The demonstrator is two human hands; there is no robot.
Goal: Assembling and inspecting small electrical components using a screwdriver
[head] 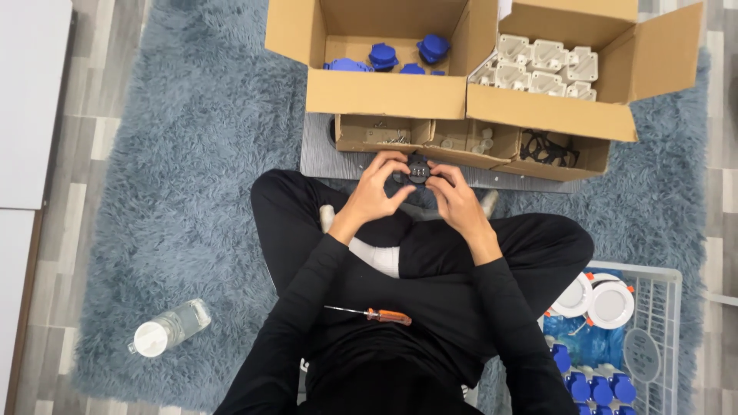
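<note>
While the person sits cross-legged on the shaggy blue rug [192, 192], both hands meet on a small black part [418, 170] just in front of the low tray of fittings [461, 142]. Left hand [374, 187] pinches its left edge; right hand [453, 196] pinches the right — fingers curled, part squarely between them, neither hand nearer. Long axis too small to tell. An orange-handled screwdriver [377, 314] lies on the lap, well back from the tray — untouched.

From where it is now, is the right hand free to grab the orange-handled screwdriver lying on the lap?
Probably not straight away: the right hand and left hand both grip a small black part. The orange-handled screwdriver lies uncovered on the lap, so the way is free once the right hand lets go.
</note>
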